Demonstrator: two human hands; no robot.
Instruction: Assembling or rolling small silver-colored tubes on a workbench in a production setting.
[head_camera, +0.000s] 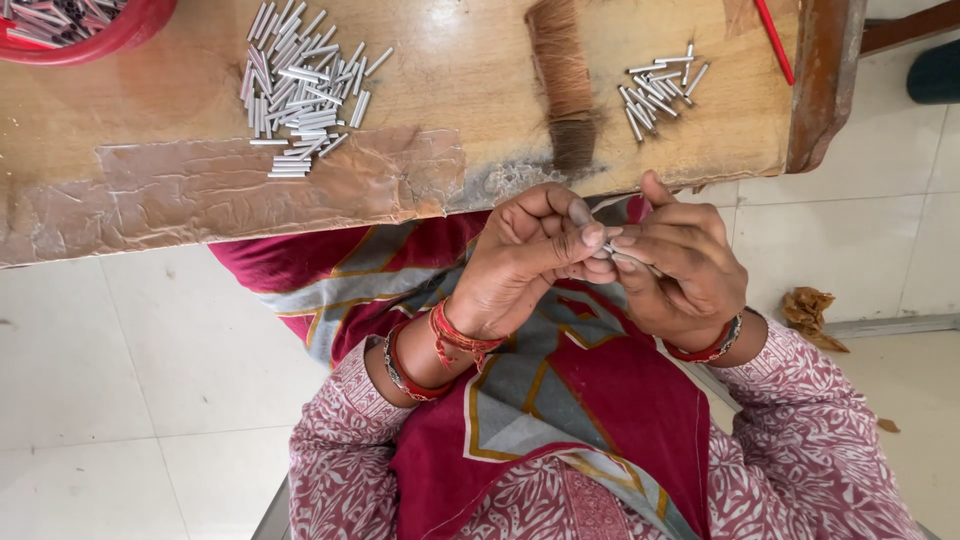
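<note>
Fingertips (593, 236) of left hand (520, 260) and right hand (680, 270) are pinched together on a small tube (608, 247) at frame centre, held over the lap, below the tube piles (300, 85) on the bench (450, 70)

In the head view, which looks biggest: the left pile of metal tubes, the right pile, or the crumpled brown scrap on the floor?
1. Left pile of metal tubes
2. Right pile
3. Crumpled brown scrap; it lies farther away on the floor, so this place is unsure.

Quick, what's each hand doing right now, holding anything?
Left hand: fingers pinched shut on a small metal tube.
Right hand: fingers closed on the same small metal tube, fingertips meeting the left hand's.
</note>
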